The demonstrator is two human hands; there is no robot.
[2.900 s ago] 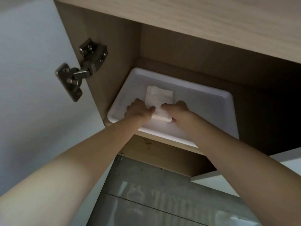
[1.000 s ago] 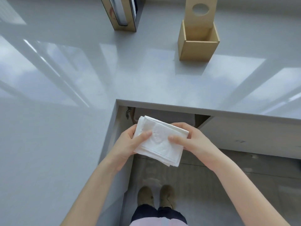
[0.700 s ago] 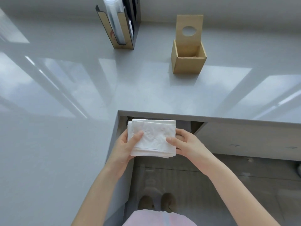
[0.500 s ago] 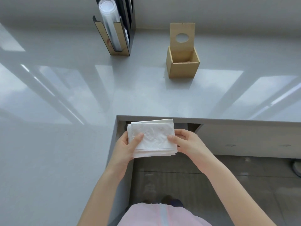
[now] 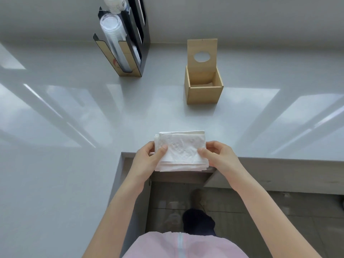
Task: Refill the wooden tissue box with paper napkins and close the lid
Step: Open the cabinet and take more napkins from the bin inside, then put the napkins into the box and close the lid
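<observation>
A stack of white paper napkins [image 5: 181,148] is held level over the counter's front edge. My left hand [image 5: 147,160] grips its left side, thumb on top. My right hand [image 5: 219,155] grips its right side the same way. Farther back on the grey counter [image 5: 74,108] stands the square wooden tissue box [image 5: 203,92]. Its lid [image 5: 202,48], with a round hole, stands upright at the back. The box's inside looks nearly empty, with a pale patch at the bottom. The napkins are well short of the box, a little to its left.
A black and wood cup dispenser [image 5: 122,45] with stacked clear cups stands at the back left. The counter wraps around an inner corner [image 5: 122,153] below my hands. An open cupboard door [image 5: 279,174] juts out at the lower right, above the tiled floor [image 5: 279,220].
I lifted the napkin stack out of a white tray in the cupboard. Since then both hands have raised it from below the counter edge to over the edge, and the box appears closer.
</observation>
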